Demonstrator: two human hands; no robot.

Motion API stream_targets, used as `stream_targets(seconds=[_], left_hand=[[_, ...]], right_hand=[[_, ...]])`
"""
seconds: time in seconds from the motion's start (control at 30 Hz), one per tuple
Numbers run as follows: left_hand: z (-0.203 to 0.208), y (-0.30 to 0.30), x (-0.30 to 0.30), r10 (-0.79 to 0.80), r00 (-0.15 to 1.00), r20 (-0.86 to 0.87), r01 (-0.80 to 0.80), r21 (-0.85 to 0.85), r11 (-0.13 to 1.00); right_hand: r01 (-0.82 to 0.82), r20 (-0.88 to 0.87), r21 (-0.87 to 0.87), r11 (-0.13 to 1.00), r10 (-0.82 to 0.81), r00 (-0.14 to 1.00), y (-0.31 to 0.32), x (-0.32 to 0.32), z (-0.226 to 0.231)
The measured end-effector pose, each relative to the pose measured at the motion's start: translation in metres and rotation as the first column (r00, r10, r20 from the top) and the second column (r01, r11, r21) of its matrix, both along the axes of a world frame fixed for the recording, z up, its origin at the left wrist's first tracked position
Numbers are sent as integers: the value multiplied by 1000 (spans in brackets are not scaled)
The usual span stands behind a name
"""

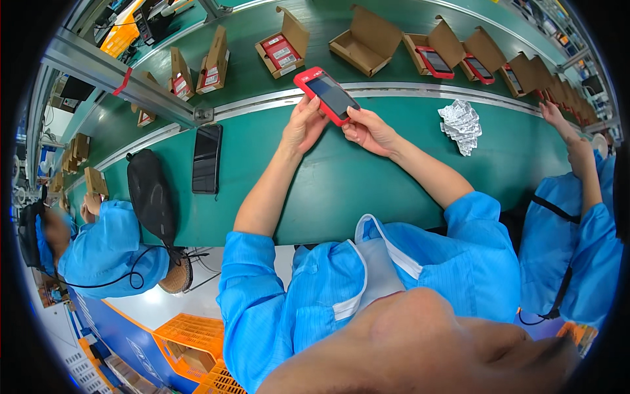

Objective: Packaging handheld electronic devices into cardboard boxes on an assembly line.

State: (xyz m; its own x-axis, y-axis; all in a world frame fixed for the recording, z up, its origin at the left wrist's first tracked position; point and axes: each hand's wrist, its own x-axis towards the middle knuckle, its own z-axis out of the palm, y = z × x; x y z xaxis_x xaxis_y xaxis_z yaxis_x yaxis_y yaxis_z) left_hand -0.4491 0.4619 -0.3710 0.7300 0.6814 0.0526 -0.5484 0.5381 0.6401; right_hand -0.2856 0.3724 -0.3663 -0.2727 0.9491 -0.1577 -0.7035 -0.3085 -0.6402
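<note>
A red handheld device (331,95) with a dark screen is held tilted between both my hands, at the far edge of the green bench. My left hand (304,125) grips its lower left side, with the thumb along the edge. At its lower right end my right hand (369,131) pinches the corner, thumb on the front face. Just beyond the device stands an open cardboard box (367,39) with nothing visible inside. To its left, another open box (286,43) contains a red-and-white package (281,52).
A black phone (207,159) and black pouch (151,194) lie left on the bench (328,190); crumpled silvery packets (461,127) lie right. Beyond a metal rail, boxes with red devices (436,62) line the conveyor (243,39). Co-workers in blue sit at both sides. Orange crates (190,341) stand below.
</note>
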Motion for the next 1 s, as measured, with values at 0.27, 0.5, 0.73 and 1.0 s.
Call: stream_targets(seconds=[0.27, 0.5, 0.73, 1.0], left_hand=[[-4, 3, -2, 19, 1000, -17, -19, 18, 1000], [-7, -1, 6, 23, 1000, 4, -23, -9, 1000], [-4, 1, 4, -31, 992, -120, 41, 82, 996], [-9, 6, 1, 68, 992, -108, -66, 17, 998]], right_hand=[[13, 19, 11, 1000, -13, 1000, 2, -1, 1], [116, 66, 73, 991, -121, 990, 10, 8, 3], [543, 246, 170, 822, -569, 784, 57, 89, -23], [300, 519, -69, 952, -222, 825, 54, 66, -13]])
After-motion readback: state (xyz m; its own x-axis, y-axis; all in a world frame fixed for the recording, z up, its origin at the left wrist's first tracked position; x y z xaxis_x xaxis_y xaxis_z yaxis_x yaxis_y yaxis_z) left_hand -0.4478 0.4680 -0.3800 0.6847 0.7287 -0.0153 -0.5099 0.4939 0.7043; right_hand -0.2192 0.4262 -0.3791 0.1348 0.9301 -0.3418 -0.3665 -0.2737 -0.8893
